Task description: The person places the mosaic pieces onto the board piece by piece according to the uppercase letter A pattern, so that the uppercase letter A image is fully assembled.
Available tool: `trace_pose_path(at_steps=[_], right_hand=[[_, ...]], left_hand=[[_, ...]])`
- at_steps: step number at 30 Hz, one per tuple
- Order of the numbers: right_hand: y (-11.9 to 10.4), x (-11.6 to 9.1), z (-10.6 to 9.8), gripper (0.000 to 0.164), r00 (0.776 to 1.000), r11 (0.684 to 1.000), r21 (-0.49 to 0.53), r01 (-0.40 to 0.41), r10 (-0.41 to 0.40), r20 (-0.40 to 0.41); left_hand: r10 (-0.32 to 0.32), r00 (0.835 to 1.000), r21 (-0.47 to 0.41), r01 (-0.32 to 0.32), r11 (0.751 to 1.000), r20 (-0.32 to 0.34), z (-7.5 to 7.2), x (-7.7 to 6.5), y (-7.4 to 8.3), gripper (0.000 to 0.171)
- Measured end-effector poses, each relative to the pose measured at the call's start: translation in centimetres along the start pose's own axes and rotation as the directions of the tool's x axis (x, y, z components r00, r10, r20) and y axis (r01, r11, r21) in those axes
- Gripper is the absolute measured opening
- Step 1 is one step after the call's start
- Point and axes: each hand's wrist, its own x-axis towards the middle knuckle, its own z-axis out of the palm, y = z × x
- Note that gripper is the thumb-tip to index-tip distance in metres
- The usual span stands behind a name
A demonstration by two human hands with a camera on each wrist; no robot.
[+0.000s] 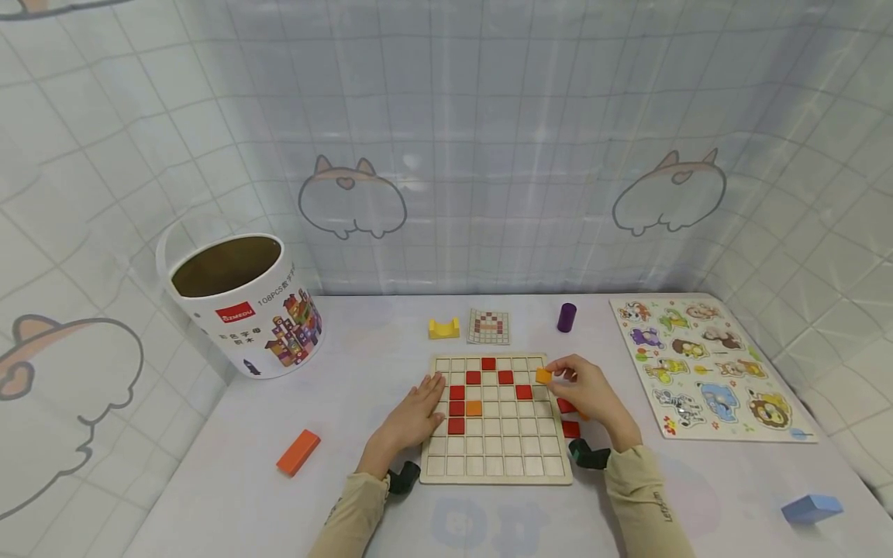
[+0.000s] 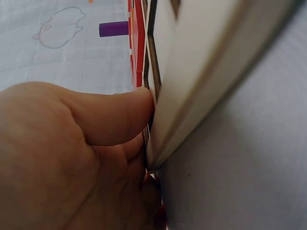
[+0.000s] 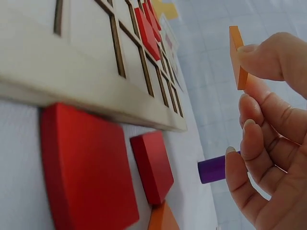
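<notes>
Above the grid board's [image 1: 497,453] right edge, right hand [image 1: 593,394] pinches an orange square tile [image 1: 543,376] between fingers; left hand [image 1: 416,409] lies flat, fingers extended, against board's left edge on the tabletop [image 1: 209,480]

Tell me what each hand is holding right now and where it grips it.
The right hand pinches a small orange tile by its edge, fingertips on its flat faces. The left hand holds nothing; it rests flat against the wooden grid board.
</notes>
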Motion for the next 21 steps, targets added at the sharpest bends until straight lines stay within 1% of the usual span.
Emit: trace_pose_path(at_steps=[6, 8, 13, 17, 21], right_hand=[[-0.4, 0.3, 0.5, 0.022, 1.000, 1.000, 0.023, 0.021, -0.020, -0.006], [-0.5, 0.5, 0.7, 0.022, 1.000, 0.999, 0.035, 0.021, -0.021, 0.003], [-1.0, 0.7, 1.4, 0.022, 0.999, 0.997, 0.062, 0.036, -0.038, 0.035], [-1.5, 0.8, 2.6, 0.020, 0.995, 0.994, 0.091, 0.067, -0.073, 0.062], [-2.0, 0.8, 3.9, 0.020, 0.986, 0.988, 0.105, 0.114, -0.125, 0.108]], left_hand=[[-0.010, 1.000, 0.000, 0.010, 1.000, 0.000, 0.1, 0.1, -0.1, 0.061], [-0.015, 1.000, 0.000, 0.015, 1.000, 0.000, 0.1, 0.1, -0.1, 0.061], [0.003, 1.000, -0.002, -0.003, 1.000, -0.008, 0.0, 0.0, -0.1, 0.061], [0.015, 1.000, -0.004, -0.015, 1.000, -0.009, 0.0, -0.1, 0.0, 0.061], [0.018, 1.000, -0.003, -0.018, 1.000, -0.010, 0.0, -0.1, 0.0, 0.060]])
